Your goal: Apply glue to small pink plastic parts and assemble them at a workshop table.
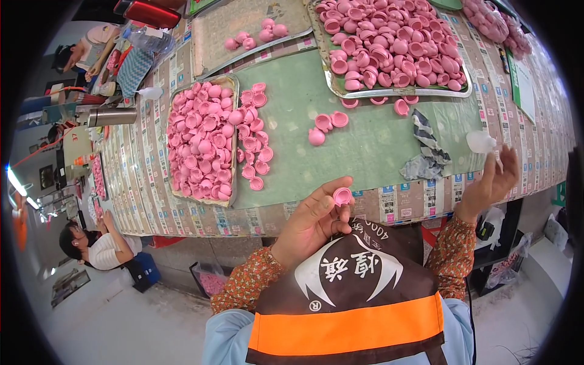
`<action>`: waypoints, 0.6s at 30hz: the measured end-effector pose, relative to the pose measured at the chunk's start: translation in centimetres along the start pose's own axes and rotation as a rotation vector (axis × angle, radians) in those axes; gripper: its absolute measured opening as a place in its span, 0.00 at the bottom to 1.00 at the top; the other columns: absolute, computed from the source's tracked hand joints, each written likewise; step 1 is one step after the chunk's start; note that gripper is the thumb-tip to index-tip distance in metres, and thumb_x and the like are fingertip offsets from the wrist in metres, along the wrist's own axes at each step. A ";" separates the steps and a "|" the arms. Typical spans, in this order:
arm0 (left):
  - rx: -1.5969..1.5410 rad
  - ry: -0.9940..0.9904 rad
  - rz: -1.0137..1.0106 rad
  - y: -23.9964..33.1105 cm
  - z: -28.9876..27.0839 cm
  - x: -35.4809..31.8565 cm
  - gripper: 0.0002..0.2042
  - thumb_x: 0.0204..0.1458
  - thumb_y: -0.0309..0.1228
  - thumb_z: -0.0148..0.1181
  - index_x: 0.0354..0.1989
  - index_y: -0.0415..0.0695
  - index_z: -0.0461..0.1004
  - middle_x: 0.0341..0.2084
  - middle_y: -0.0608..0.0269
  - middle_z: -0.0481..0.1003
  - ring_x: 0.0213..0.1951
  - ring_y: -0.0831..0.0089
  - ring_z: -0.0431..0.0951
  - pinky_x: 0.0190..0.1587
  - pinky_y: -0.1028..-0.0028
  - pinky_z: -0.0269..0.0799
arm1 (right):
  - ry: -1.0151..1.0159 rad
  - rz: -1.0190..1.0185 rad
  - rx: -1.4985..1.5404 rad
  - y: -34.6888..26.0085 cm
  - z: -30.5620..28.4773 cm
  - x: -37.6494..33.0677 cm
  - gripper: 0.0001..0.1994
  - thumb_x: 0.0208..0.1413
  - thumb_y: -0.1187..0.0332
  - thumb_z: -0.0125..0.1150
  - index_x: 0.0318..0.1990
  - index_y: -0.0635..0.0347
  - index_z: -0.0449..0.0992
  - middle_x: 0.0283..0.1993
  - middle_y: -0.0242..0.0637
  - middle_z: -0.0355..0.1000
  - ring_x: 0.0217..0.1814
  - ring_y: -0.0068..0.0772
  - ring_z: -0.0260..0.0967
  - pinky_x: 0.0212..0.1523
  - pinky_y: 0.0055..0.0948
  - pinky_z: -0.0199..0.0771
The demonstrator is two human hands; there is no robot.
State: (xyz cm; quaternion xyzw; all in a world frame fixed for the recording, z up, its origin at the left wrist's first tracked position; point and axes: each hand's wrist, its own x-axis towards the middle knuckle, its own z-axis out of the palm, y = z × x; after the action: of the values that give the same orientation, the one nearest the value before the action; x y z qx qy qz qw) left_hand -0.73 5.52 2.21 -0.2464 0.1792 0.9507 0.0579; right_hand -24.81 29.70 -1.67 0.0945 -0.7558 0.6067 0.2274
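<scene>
My left hand (317,213) pinches a small pink cup-shaped piece (342,196) between thumb and fingers, its hollow side showing. Over the table's right side is my right hand (491,185), fingers apart and raised. Just beyond its fingertips is a small white squeeze bottle (480,142); whether they touch it I cannot tell. A few loose pink pieces (323,122) lie on the green mat (286,158) ahead of my left hand. To the left, a metal tray (233,152) is heaped with pink pieces, with more lying along its right side.
A larger tray (395,93) full of pink pieces stands at the far side. Beside it, a shallow tray (210,45) bears several more. A crumpled striped cloth (427,146) lies near the bottle. A steel flask (112,116) is at left. Other people (103,243) sit along the left.
</scene>
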 end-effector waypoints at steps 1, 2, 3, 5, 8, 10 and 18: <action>-0.004 0.009 0.002 0.0 0.1 -0.1 0.27 0.62 0.38 0.56 0.67 0.41 0.58 0.48 0.55 0.72 0.43 0.70 0.76 0.45 0.68 0.80 | 0.170 -0.144 -0.035 -0.6 -0.2 -0.3 0.19 0.60 0.75 0.60 0.57 0.67 0.67 0.55 0.43 0.70 0.54 0.29 0.68 0.56 0.29 0.66; -0.011 0.015 0.002 0.0 0.0 0.0 0.27 0.63 0.38 0.56 0.67 0.41 0.58 0.48 0.55 0.72 0.43 0.70 0.76 0.45 0.68 0.80 | 0.186 -0.153 -0.075 -1.2 -0.3 -0.8 0.19 0.58 0.77 0.60 0.58 0.67 0.68 0.51 0.41 0.71 0.51 0.29 0.67 0.54 0.29 0.66; -0.013 0.004 0.001 0.0 0.0 0.1 0.27 0.63 0.38 0.56 0.67 0.41 0.58 0.48 0.55 0.72 0.43 0.70 0.76 0.45 0.68 0.80 | 0.188 -0.163 -0.078 -1.9 0.1 -1.1 0.19 0.58 0.77 0.60 0.58 0.67 0.68 0.51 0.41 0.71 0.51 0.29 0.67 0.54 0.29 0.66; -0.051 0.017 0.000 0.1 0.1 0.2 0.27 0.63 0.38 0.55 0.67 0.43 0.58 0.49 0.54 0.72 0.43 0.69 0.75 0.45 0.68 0.80 | -0.052 -0.214 -0.114 -3.5 1.2 -1.8 0.18 0.56 0.79 0.62 0.54 0.66 0.71 0.48 0.37 0.71 0.46 0.28 0.66 0.51 0.28 0.65; -0.099 -0.007 0.008 0.1 -0.2 0.2 0.26 0.63 0.38 0.55 0.67 0.44 0.58 0.49 0.54 0.72 0.43 0.69 0.76 0.45 0.67 0.81 | -0.419 -0.198 -0.227 -6.1 4.2 -2.0 0.15 0.51 0.80 0.65 0.47 0.62 0.75 0.43 0.36 0.70 0.42 0.30 0.65 0.48 0.28 0.65; -0.103 -0.022 0.011 0.0 0.0 0.2 0.25 0.63 0.37 0.55 0.66 0.44 0.58 0.49 0.54 0.72 0.43 0.68 0.76 0.45 0.67 0.81 | -0.529 -0.214 -0.274 -6.4 5.7 -1.7 0.15 0.49 0.79 0.65 0.46 0.60 0.76 0.41 0.36 0.69 0.41 0.31 0.65 0.47 0.28 0.65; -0.117 -0.051 0.037 0.0 -0.3 -0.1 0.25 0.64 0.38 0.54 0.66 0.44 0.58 0.49 0.54 0.71 0.42 0.68 0.76 0.45 0.67 0.81 | -0.574 -0.489 -0.625 -4.8 10.1 -2.4 0.06 0.51 0.72 0.65 0.36 0.59 0.76 0.35 0.38 0.68 0.40 0.44 0.64 0.41 0.40 0.64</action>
State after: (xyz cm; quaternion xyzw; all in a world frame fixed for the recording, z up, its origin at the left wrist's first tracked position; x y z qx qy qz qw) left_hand -0.52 5.44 2.04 -0.2217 0.1265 0.9664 0.0306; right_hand -23.06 18.46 -0.18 0.3599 -0.8896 0.2290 0.1634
